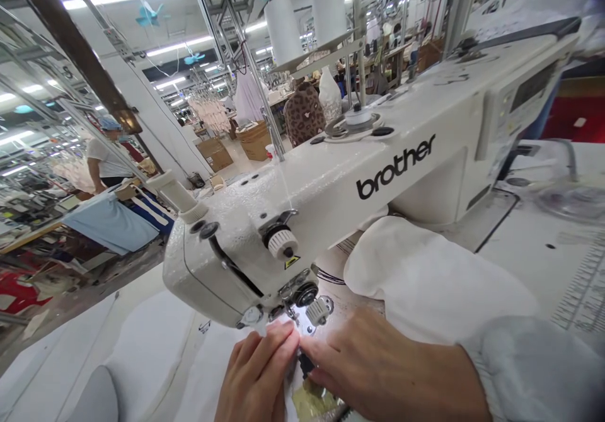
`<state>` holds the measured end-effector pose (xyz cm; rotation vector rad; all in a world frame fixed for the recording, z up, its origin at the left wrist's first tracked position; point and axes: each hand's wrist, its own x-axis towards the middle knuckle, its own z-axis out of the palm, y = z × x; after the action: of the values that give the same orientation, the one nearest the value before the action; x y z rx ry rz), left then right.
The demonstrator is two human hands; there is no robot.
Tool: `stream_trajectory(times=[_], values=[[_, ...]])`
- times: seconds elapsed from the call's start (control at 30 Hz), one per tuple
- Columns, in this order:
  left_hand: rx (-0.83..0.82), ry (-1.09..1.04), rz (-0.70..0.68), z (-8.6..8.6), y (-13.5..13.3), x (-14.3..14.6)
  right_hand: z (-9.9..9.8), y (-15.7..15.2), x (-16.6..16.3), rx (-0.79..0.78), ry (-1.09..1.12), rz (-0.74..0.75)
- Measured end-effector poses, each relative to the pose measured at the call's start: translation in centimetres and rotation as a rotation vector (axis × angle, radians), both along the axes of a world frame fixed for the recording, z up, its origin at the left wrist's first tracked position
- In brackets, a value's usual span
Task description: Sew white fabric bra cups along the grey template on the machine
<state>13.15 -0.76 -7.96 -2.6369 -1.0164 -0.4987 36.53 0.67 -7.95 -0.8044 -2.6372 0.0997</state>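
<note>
A white Brother sewing machine [331, 176] fills the middle of the view, its head tilted toward me. Both my hands meet just under the needle area. My left hand [258, 375] has its fingers pressed together, pinching at something small and bright by the needle that I cannot make out. My right hand [378, 371] lies beside it, fingertips pinched near a small dark part and a shiny gold piece [312, 400]. White fabric [425, 277] is bunched under the machine arm, to the right of the needle.
Two white thread cones [307, 19] stand on a rack behind the machine. The white table [558, 258] carries a printed ruler at the right. A person in a white shirt [106, 157] works far left, among cardboard boxes and hanging garments.
</note>
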Motion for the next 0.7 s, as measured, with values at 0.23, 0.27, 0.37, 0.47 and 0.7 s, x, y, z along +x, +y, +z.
stream_trajectory(times=[0.23, 0.27, 0.37, 0.47, 0.7], values=[[-0.006, -0.016, 0.151, -0.8, -0.8, 0.8, 0.2, 0.3, -0.1, -0.03, -0.039, 0.026], [-0.003, -0.008, 0.156, -0.8, -0.9, 0.9, 0.2, 0.3, -0.1, -0.029, -0.041, 0.017], [0.005, 0.04, 0.114, -0.6, -0.7, 0.8, 0.3, 0.2, -0.1, -0.032, -0.045, -0.01], [0.031, 0.079, 0.073, 0.0, -0.3, 0.6, 0.4, 0.2, 0.0, -0.041, -0.057, -0.009], [0.071, 0.012, 0.069, 1.0, -0.7, 1.8, 0.8, 0.2, 0.1, -0.036, -0.087, -0.01]])
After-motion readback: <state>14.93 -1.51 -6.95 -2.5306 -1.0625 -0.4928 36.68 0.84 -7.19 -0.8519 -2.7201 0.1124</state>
